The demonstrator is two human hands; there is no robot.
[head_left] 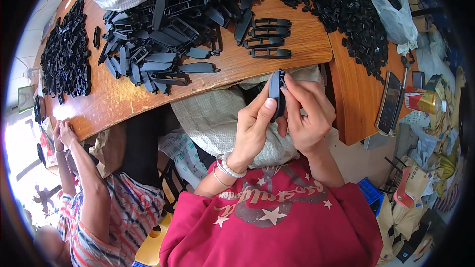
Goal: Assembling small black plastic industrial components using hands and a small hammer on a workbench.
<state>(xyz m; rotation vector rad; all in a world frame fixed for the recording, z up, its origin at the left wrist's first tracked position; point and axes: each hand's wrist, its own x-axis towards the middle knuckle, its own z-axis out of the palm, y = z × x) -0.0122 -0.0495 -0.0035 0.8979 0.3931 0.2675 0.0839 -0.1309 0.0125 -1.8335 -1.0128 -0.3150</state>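
Between my hands, just off the table's front edge, is a long narrow black plastic part [275, 94], held upright. My left hand [251, 131] is closed on it, thumb along its smooth face. At its upper right side, my right hand [310, 116] pinches it with bent fingers; whether a smaller piece is also in that pinch is hidden. Several slotted black plastic frames [270, 39] lie in a short column on the table beyond my hands. Left of them spreads a heap of similar long black parts [168, 34].
Small black pieces form piles at the right [354, 24] and far left [66, 52] of the wooden table [114, 111]. A co-worker's hands [64, 135] rest by the left edge. A phone [389, 103] stands at the right edge; a woven sack [210, 116] hangs below.
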